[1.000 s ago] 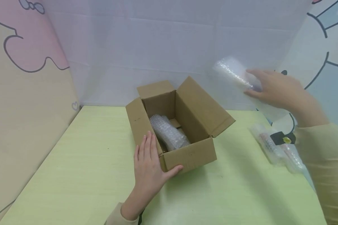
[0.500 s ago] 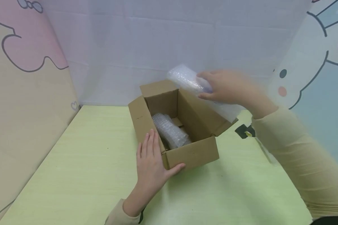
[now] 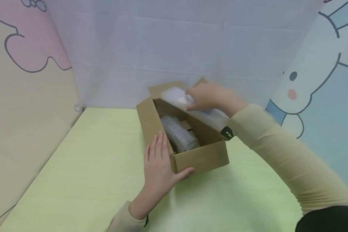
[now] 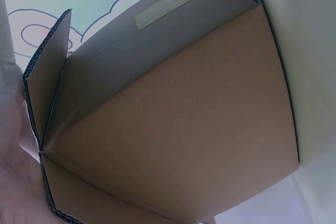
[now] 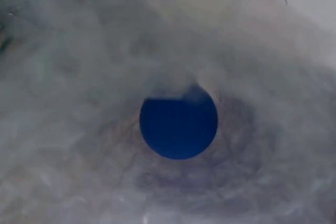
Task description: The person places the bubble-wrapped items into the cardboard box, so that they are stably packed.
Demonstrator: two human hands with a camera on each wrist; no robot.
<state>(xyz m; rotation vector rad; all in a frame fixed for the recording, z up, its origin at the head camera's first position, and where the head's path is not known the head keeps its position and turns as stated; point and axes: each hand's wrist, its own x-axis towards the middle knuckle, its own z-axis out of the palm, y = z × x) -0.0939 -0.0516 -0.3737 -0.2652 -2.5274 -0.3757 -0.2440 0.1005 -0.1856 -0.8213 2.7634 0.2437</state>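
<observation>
An open cardboard box [image 3: 201,158] stands on the table, turned at an angle, its flaps folded out. Inside, along its left wall, lies a bubble-wrapped bundle [image 3: 179,135]. My left hand [image 3: 159,174] rests with straight fingers on the left flap, its thumb out along the front flap. In the left wrist view the hand [image 4: 16,182] touches the edge of the box [image 4: 173,114]. Over the box's right side, my right hand [image 3: 211,98] grips a second bubble-wrapped roll [image 3: 174,96]. Up close in the right wrist view, hazy wrap [image 5: 79,145] surrounds a dark blue disc [image 5: 178,124]; what it encloses cannot be told.
The pale green tabletop [image 3: 90,167] extends around the box. A white cloth backdrop [image 3: 133,45] hangs behind it, and printed panels [image 3: 330,116] flank both sides. A strip of tape [image 4: 178,3] shows on the box in the left wrist view.
My right hand has carried the bubble-wrapped roll leftward and down, from right of the box to above it. The left hand stays on the box, which appears slightly further right in view.
</observation>
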